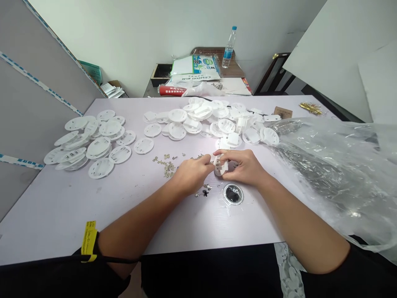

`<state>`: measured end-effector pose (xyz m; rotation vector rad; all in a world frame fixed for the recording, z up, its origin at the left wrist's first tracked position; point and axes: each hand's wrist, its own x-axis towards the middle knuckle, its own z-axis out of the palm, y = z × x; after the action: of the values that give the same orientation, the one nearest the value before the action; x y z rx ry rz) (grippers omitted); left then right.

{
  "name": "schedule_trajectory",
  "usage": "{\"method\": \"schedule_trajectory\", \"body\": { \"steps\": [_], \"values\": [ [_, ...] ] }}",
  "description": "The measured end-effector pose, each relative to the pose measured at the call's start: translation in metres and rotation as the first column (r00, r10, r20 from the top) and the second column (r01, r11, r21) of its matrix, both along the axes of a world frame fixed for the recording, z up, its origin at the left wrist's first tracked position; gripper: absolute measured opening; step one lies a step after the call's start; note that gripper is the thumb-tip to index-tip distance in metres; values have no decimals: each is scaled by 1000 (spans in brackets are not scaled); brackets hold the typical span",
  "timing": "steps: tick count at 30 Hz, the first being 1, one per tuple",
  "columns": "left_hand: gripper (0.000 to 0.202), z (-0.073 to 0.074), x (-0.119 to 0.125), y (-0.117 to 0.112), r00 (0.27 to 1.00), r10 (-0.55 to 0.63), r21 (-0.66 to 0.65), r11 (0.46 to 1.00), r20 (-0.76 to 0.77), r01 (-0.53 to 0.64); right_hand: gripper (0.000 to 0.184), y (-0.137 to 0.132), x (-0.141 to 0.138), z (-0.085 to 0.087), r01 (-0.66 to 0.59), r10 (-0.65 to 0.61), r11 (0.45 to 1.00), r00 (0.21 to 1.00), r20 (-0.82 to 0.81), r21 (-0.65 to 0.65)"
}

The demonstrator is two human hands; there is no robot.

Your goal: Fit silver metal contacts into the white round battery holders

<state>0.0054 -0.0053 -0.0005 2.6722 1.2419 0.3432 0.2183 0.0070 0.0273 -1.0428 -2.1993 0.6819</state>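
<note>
A round white plastic disc with slots (220, 164) is held on edge in my right hand (245, 164), thumb below and fingers over its top. My left hand (192, 171) is closed in a pinch against the disc's left side; whatever its fingertips hold is hidden. Small metal clips (168, 169) lie scattered to the left of my left hand, and a few dark metal pieces (206, 192) lie just below the hands. Nearer to me is a round dish with a dark centre (233, 194).
White discs form a pile (198, 116) across the back of the table and another heap (89, 142) at left. A large clear plastic bag (328, 165) covers the right side. Gold-coloured strips (311, 108) lie at back right. Behind stands a water bottle (228, 49).
</note>
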Motion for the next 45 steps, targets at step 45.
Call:
{"method": "schedule_trajectory", "body": {
  "steps": [45],
  "values": [
    [15, 50, -104, 44, 736, 440, 253, 742, 515, -621, 27, 12, 1, -4, 464, -468, 884, 882, 53, 61]
  ]
}}
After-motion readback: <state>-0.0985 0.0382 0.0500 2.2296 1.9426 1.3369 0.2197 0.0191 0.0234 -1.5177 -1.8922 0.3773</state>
